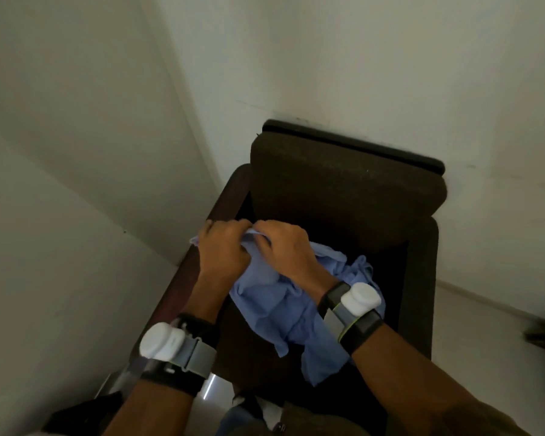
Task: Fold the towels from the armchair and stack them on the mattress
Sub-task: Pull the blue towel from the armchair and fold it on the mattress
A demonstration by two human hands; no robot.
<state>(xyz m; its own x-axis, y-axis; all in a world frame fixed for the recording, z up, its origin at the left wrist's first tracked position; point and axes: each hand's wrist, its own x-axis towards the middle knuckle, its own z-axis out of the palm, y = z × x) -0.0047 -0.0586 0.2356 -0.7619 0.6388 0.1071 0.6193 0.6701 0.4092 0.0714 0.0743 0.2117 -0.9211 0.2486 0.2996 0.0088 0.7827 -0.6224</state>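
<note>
The step in hand looked like the pick-up: finding an edge of a towel before any folding; no fold was yet made. The light blue towel (265, 309) lay crumpled on the seat of the dark armchair (343, 190), bunched towards the armrest on the person's left, with one tail hanging over the seat's front. The left hand (222, 250) and the right hand (285, 247) met above that armrest side of the seat, knuckles close together; the fingers of both were curled in and pinching a gathered edge of the cloth. Each wrist bore a dark band with a white puck; the left band (170, 344) hung off the armrest side, the right band (356, 298) over the seat's middle. No true container showed; the armchair seat served as one, and held only this blue cloth; whether it was one towel or several, I could not tell. The mattress was out of view. The next move would probably call for drawing the hands apart along the edge to spread the cloth and lift it clear of the seat.
</note>
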